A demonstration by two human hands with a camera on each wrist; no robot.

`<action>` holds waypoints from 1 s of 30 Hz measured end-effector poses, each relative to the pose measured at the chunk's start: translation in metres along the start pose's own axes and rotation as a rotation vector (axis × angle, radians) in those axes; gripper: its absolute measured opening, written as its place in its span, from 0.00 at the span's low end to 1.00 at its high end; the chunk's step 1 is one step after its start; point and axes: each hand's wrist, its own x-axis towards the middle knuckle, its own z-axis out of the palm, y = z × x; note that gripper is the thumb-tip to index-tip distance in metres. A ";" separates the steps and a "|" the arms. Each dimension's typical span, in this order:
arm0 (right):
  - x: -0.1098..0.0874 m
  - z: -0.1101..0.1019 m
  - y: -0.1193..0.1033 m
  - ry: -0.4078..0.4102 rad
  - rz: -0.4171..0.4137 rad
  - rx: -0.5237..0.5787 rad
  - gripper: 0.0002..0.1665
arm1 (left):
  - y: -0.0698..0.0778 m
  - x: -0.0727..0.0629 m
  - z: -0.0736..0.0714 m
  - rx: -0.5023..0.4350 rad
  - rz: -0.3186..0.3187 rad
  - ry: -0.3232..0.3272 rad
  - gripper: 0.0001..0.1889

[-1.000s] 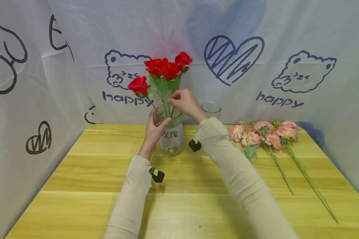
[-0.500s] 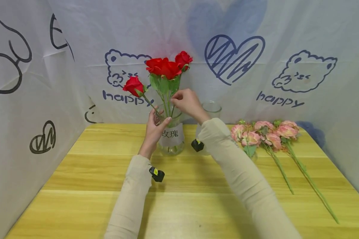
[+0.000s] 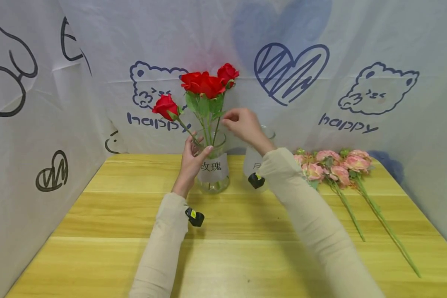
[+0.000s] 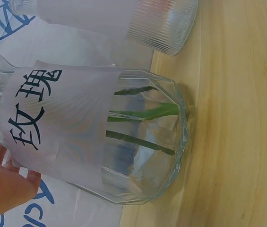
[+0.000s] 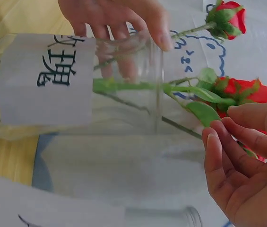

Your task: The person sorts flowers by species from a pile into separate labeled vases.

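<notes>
A clear glass vase with a white paper label stands on the table, holding several red roses. One rose leans out to the left of the others. My left hand grips the vase near its rim, thumb in front and fingers behind. In the left wrist view, cut stems show through the lower glass. My right hand is just right of the stems, its fingers loosely curled. Its thumb and fingertips are beside a green leaf in the right wrist view, with nothing visible between them.
A second labelled glass vase stands to the right, partly behind my right wrist. Pink flowers with long green stems lie on the right of the wooden table. A cloth backdrop with drawings rises behind.
My right hand has moved right, away from the stems, uncovering a leaf and a stem. The left rose has tipped further left. My left hand stays at the vase.
</notes>
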 end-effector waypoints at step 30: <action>-0.073 -0.084 0.092 0.248 0.031 0.004 0.19 | 0.028 -0.015 -0.014 0.030 -0.036 -0.022 0.39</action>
